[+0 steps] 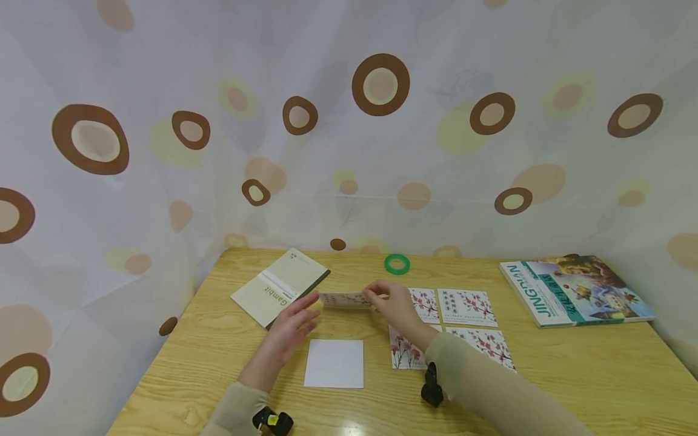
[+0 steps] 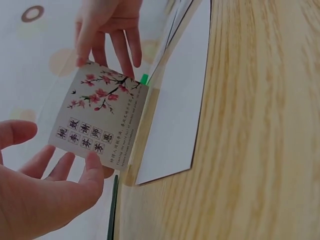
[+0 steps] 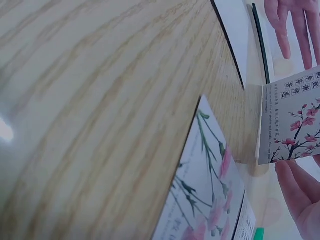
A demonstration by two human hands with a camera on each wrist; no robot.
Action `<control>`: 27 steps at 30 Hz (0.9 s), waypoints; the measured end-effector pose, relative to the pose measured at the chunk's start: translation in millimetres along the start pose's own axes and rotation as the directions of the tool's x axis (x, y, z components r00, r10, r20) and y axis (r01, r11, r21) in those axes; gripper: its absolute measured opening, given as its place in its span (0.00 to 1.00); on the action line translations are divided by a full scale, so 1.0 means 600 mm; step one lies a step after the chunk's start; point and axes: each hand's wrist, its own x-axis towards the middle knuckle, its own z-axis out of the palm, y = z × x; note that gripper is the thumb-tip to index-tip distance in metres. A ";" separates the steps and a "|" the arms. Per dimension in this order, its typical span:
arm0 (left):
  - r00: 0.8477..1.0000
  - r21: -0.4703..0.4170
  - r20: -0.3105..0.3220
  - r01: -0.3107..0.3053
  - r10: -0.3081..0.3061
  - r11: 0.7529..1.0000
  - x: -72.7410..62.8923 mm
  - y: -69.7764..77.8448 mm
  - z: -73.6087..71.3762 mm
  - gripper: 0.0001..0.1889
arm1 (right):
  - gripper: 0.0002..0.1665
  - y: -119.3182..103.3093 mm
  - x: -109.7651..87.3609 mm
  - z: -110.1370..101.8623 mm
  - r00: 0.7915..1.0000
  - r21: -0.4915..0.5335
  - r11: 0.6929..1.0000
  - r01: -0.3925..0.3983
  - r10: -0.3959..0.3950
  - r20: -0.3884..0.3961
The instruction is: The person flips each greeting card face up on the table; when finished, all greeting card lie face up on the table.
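A square card (image 1: pixel 345 301) printed with pink blossom branches and Chinese characters is held up over the middle of the table. My right hand (image 1: pixel 398 307) pinches its right edge between thumb and fingers. At the card's other edge is my left hand (image 2: pixel 50 190), its fingers spread and loosely extended; whether the fingertips touch the card I cannot tell. The printed face of the card (image 2: pixel 100 115) shows in the left wrist view. Below the hands a blank white square (image 1: pixel 334 363) lies flat on the table. Beside the right forearm lie several flower-printed cards (image 1: pixel 468 307), partly covered by it.
A Gambit notebook (image 1: pixel 278 289) lies angled behind the left hand. A green tape roll (image 1: pixel 397 264) sits toward the back edge of the wooden table (image 1: pixel 572 375). At the far right rests a thick, colourful book (image 1: pixel 578 290). A patterned curtain (image 1: pixel 327 151) hangs behind.
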 end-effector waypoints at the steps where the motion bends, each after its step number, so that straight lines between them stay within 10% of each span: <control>1: 1.000 -0.002 0.005 0.002 -0.002 1.000 0.000 0.000 0.001 0.29 | 0.07 0.000 0.001 0.000 1.000 0.021 1.000 -0.015 0.015 0.001; 27: 1.000 0.023 0.014 -0.015 0.014 1.000 0.010 -0.004 0.010 0.29 | 0.11 -0.002 0.009 -0.010 0.966 0.210 0.949 -0.237 0.253 -0.054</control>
